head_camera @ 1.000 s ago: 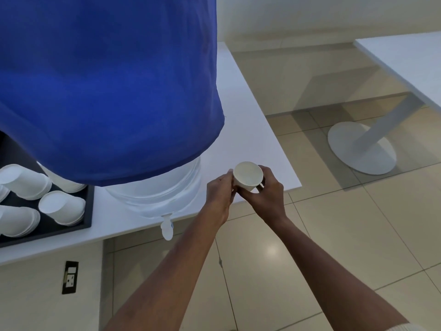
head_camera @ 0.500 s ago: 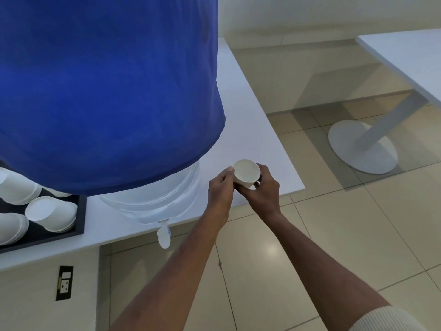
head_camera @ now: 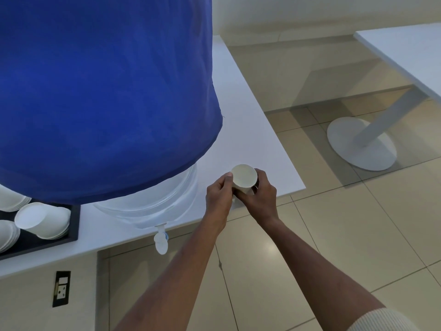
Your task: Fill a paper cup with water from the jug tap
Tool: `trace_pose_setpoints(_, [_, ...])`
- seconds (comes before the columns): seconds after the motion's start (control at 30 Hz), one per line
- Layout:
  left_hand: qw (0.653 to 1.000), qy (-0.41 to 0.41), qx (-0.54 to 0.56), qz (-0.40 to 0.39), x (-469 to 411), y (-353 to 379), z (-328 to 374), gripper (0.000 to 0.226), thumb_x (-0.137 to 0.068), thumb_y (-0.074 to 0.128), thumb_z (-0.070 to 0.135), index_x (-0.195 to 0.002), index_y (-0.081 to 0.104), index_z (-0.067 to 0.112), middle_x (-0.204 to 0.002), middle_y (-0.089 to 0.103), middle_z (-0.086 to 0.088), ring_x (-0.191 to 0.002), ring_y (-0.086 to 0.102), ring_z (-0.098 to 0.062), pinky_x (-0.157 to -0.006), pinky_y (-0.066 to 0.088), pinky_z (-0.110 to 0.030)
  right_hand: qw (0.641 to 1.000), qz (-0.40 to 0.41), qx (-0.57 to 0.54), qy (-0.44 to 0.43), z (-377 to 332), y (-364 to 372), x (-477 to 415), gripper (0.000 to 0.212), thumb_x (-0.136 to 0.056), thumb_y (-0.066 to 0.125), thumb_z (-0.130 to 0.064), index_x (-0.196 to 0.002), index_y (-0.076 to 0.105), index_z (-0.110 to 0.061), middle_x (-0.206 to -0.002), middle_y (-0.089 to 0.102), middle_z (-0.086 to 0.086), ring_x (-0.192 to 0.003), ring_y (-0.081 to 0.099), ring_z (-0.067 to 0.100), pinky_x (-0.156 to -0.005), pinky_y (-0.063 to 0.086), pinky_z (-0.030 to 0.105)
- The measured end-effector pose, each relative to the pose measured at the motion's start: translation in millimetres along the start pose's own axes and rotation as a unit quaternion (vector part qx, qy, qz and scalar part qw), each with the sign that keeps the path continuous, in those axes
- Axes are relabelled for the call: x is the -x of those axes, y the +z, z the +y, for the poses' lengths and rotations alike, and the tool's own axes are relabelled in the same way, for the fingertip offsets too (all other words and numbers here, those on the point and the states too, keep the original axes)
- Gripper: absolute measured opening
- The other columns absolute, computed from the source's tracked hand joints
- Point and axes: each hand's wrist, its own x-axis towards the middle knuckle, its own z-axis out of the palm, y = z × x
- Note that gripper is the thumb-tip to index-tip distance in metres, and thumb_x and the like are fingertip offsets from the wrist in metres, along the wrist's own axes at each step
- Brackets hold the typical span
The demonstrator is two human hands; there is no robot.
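A white paper cup [head_camera: 244,176] is held upright between both hands over the front edge of the white table [head_camera: 269,139]. My left hand [head_camera: 218,195] pinches its left side and my right hand [head_camera: 262,199] wraps its right side and base. The cup looks empty. A large water jug [head_camera: 148,199] under a blue cloth cover [head_camera: 102,91] stands on the table to the left. Its white tap [head_camera: 161,240] hangs over the table's front edge, down and to the left of the cup.
A black tray [head_camera: 74,225] with several stacks of white paper cups [head_camera: 40,219] sits at the far left. A wall socket [head_camera: 61,288] is below the table. Another white table with a round pedestal base [head_camera: 360,144] stands at the right on the tiled floor.
Both hands and the cup have stayed together and shifted only slightly. The camera view has drifted right, so the tray of cups has slid further left.
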Motion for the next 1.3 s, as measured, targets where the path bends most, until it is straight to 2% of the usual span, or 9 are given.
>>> trace_pose_setpoints(0.07, [1.000, 0.000, 0.003, 0.000, 1, -1, -3, 0.018, -0.103, 0.060, 0.039, -0.100, 0.078, 0.037, -0.115, 0.078, 0.001, -0.117, 0.070, -0.019, -0.106, 0.057, -0.043, 1.000, -0.005, 0.001, 0.004, 3, -1, 0, 0.069, -0.075, 0.093, -0.034, -0.131, 0.056, -0.017, -0.112, 0.069, -0.012, -0.100, 0.069, 0.003, -0.085, 0.059, 0.021])
trace_pose_setpoints(0.2, [1.000, 0.008, 0.011, -0.002, 1, -2, -9, 0.022, -0.102, 0.060, 0.041, -0.106, 0.080, 0.032, -0.115, 0.079, 0.001, -0.118, 0.070, -0.020, -0.106, 0.057, -0.043, 1.000, -0.011, 0.004, 0.012, 9, -3, 3, 0.068, -0.076, 0.093, -0.026, -0.133, 0.056, -0.018, -0.111, 0.067, -0.019, -0.101, 0.064, -0.018, -0.084, 0.054, 0.010])
trace_pose_setpoints(0.33, [1.000, 0.007, 0.020, -0.003, 2, 0, -9, 0.028, -0.103, 0.060, 0.041, -0.116, 0.079, 0.025, -0.119, 0.078, -0.001, -0.119, 0.069, -0.021, -0.107, 0.056, -0.043, 1.000, -0.007, 0.004, 0.016, 11, -3, 4, 0.066, -0.077, 0.092, -0.022, -0.134, 0.059, -0.018, -0.110, 0.067, -0.024, -0.101, 0.063, -0.021, -0.088, 0.055, 0.012])
trace_pose_setpoints(0.43, [1.000, 0.004, 0.026, -0.003, 0, 1, -7, 0.031, -0.103, 0.060, 0.040, -0.121, 0.077, 0.021, -0.121, 0.077, -0.002, -0.120, 0.069, -0.021, -0.108, 0.056, -0.043, 1.000, -0.005, 0.000, 0.015, 9, -2, 2, 0.063, -0.078, 0.091, -0.021, -0.133, 0.060, -0.018, -0.108, 0.067, -0.023, -0.101, 0.067, -0.013, -0.089, 0.055, 0.014])
trace_pose_setpoints(0.53, [1.000, 0.003, 0.025, 0.003, -3, 2, -3, 0.019, -0.101, 0.062, 0.041, -0.104, 0.079, 0.034, -0.119, 0.078, -0.001, -0.120, 0.069, -0.022, -0.108, 0.056, -0.044, 1.000, -0.004, -0.002, 0.014, 7, -2, -2, 0.060, -0.078, 0.091, -0.020, -0.131, 0.061, -0.016, -0.106, 0.067, -0.021, -0.100, 0.068, 0.000, -0.088, 0.055, 0.016])
trace_pose_setpoints(0.97, [1.000, -0.014, 0.006, 0.011, -2, 5, -2, 0.026, -0.103, 0.055, 0.049, -0.095, 0.076, 0.036, -0.119, 0.076, -0.003, -0.118, 0.069, -0.021, -0.108, 0.056, -0.044, 1.000, -0.007, 0.016, 0.024, 9, -1, -7, 0.063, -0.077, 0.092, -0.022, -0.132, 0.060, -0.015, -0.113, 0.073, -0.008, -0.106, 0.069, 0.011, -0.092, 0.058, 0.026])
trace_pose_setpoints(1.03, [1.000, -0.023, 0.009, 0.018, -2, 5, -2, 0.037, -0.106, 0.046, 0.052, -0.100, 0.077, 0.033, -0.123, 0.075, -0.004, -0.119, 0.068, -0.021, -0.110, 0.054, -0.046, 1.000, -0.006, 0.015, 0.024, 9, -1, -6, 0.065, -0.076, 0.093, -0.023, -0.132, 0.060, -0.014, -0.117, 0.074, -0.004, -0.108, 0.070, 0.012, -0.092, 0.056, 0.024])
trace_pose_setpoints(1.13, [0.999, -0.029, 0.021, 0.030, 9, 4, 1, 0.057, -0.108, 0.035, 0.055, -0.132, 0.070, 0.017, -0.142, 0.066, -0.011, -0.130, 0.063, -0.025, -0.115, 0.049, -0.045, 0.999, -0.010, 0.005, 0.032, 5, -6, -1, 0.068, -0.074, 0.094, -0.023, -0.133, 0.061, -0.013, -0.118, 0.070, -0.008, -0.111, 0.067, 0.009, -0.093, 0.054, 0.016])
trace_pose_setpoints(1.3, [0.999, -0.011, 0.012, 0.032, 31, 0, 14, 0.061, -0.110, 0.030, 0.054, -0.147, 0.057, 0.013, -0.157, 0.053, -0.010, -0.143, 0.053, -0.028, -0.121, 0.042, -0.045, 0.999, -0.032, -0.034, 0.027, 1, -21, 16, 0.074, -0.075, 0.094, -0.021, -0.139, 0.057, -0.014, -0.131, 0.065, -0.006, -0.129, 0.060, 0.012, -0.106, 0.056, 0.029])
